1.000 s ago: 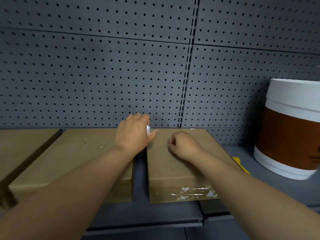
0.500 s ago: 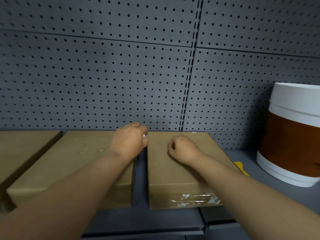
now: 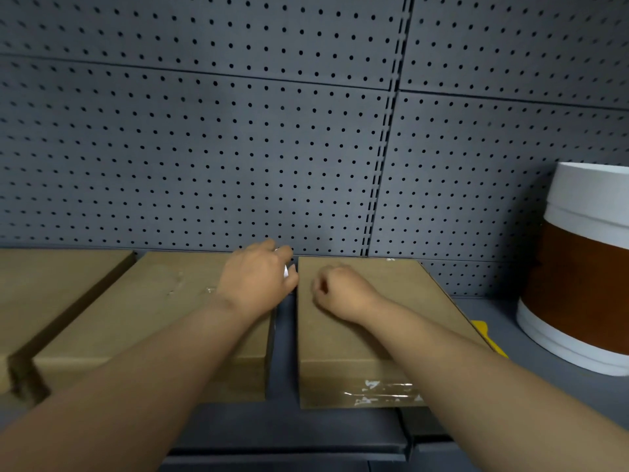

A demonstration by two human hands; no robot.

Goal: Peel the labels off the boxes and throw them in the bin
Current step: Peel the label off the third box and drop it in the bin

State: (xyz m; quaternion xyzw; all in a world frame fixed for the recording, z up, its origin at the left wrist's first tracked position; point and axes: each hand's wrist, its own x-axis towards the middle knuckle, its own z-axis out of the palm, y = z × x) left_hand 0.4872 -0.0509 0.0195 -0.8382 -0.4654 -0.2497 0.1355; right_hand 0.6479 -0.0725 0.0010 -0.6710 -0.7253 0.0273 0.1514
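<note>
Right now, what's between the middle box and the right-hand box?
Head view: a narrow gap showing bare dark shelf. At its far end the left hand reaches over from the middle box toward the right-hand box, holding a white scrap.

No readable text, brand or number shows anywhere

Three boxes side by side on shelf [image 3: 340,434], pegboard [image 3: 238,148] behind. Left box [image 3: 51,287] at frame edge; middle box [image 3: 143,315]; right box [image 3: 360,338] just apart. Bucket [image 3: 578,267] far right. Flat item [image 3: 485,330], possibly a card, beside right box.
</note>
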